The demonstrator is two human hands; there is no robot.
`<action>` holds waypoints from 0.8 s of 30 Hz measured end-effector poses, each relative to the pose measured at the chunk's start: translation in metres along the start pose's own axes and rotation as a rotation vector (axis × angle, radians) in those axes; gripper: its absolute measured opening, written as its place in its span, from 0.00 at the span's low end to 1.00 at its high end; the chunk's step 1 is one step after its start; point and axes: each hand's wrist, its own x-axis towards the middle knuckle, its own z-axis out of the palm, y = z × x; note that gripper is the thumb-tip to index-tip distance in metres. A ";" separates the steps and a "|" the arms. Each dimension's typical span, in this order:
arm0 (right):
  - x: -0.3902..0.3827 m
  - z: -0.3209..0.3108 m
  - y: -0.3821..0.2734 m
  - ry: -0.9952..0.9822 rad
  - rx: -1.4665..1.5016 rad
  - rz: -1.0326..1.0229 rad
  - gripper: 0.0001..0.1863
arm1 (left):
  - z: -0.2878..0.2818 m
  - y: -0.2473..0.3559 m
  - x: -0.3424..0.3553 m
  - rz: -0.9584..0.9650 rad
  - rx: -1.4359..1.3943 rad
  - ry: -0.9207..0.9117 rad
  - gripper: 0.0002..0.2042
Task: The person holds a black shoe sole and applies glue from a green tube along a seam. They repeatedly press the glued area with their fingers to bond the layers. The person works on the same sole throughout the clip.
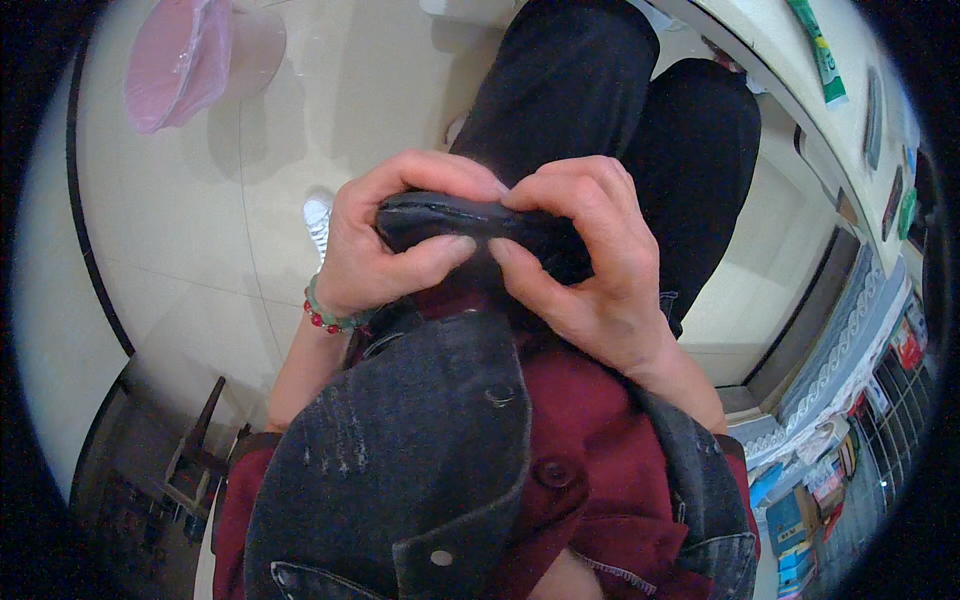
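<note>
- I see a small black pouch, soft and dark with a seam or zip line along its upper edge, held up close in front of the chest, above the black trousers.
- My left hand is curled around the pouch's left end, thumb pressed along the underside, fingers wrapped over the top, so it is clamped on the pouch.
- My right hand closes on the pouch's right end, fingertips pinching the upper edge just beside the left fingers, thumb underneath; the two thumbs nearly meet below the pouch.
- I judge the step in hand to be working the pouch's top edge, either parting or closing it; I cannot tell which, as the fingers cover the seam.
- The next move, I reckon, calls for a steady hold from the left hand while the right fingertips pull along or away from that edge, without letting the soft body fold.
- A beaded bracelet in green and red sits on the left wrist, just below the pouch's left end.
- Below the pouch, nearer the camera, a dark denim jacket lies over a maroon shirt.
- Well left of and above the pouch stands a bin with a pink liner on the pale tiled floor.
- Far right of the pouch runs a counter edge with shelves of coloured packages lower down.
</note>
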 end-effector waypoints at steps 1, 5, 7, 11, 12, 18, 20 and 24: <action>0.001 -0.001 -0.001 0.000 -0.011 0.001 0.19 | 0.000 0.000 0.001 0.016 0.012 -0.002 0.16; 0.001 -0.003 -0.005 -0.007 -0.022 0.029 0.19 | -0.001 -0.002 0.002 0.029 0.027 0.011 0.15; 0.002 -0.002 -0.006 -0.013 0.004 0.051 0.19 | 0.000 -0.003 0.002 0.035 0.027 0.020 0.15; 0.002 -0.002 -0.007 -0.021 0.044 0.052 0.20 | 0.001 -0.002 0.001 0.050 0.010 0.035 0.14; 0.002 -0.004 -0.007 -0.018 0.042 0.033 0.21 | 0.001 -0.001 0.001 0.051 0.008 0.036 0.14; 0.014 -0.074 0.019 0.226 -0.026 0.200 0.14 | 0.003 0.001 0.002 0.057 -0.090 0.017 0.14; 0.024 -0.115 0.039 0.498 -0.161 0.218 0.10 | 0.004 0.001 0.002 0.060 -0.064 0.019 0.13; 0.058 -0.183 0.090 0.559 -0.551 0.121 0.16 | 0.006 -0.001 0.004 0.060 -0.085 0.024 0.13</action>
